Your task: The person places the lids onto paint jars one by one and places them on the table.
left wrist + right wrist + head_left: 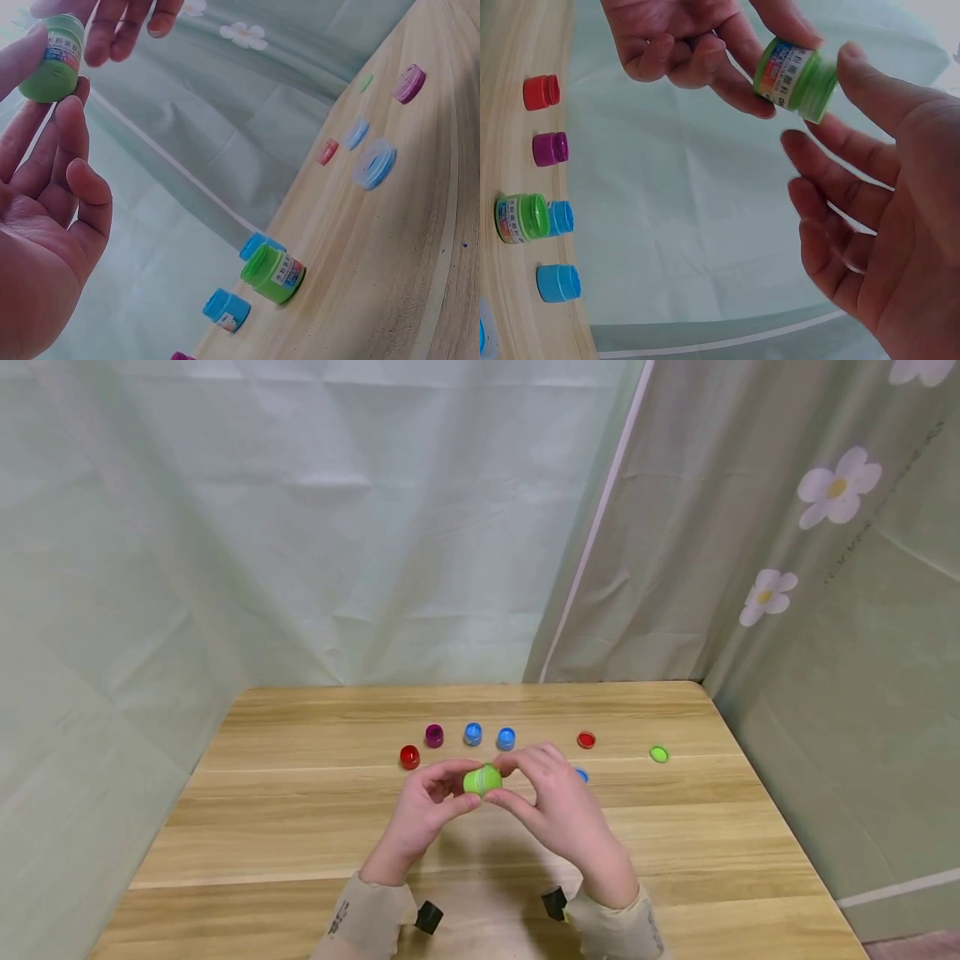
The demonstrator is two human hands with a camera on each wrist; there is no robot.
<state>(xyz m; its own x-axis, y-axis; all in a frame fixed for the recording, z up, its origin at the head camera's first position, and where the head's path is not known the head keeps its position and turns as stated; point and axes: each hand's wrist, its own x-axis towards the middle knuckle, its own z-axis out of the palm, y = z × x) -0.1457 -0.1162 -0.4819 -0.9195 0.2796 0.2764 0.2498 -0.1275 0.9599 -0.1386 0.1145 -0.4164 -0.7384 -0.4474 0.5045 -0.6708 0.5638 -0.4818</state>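
Head view: I hold a small green jar (482, 779) above the wooden counter (300, 827), left hand (420, 814) pinching its body, right hand (558, 806) fingertips at its cap end. I judge the cap is being twisted; next comes a firm turn.

Left wrist view: loose caps (373, 163) and another green jar (273, 274) rest on the counter.

Right wrist view: red (541, 91), purple (550, 148) and blue jars (558, 283) stand before pale curtains (705, 225).

Wooden table (300, 827), small jars (472, 734), lids (658, 754)
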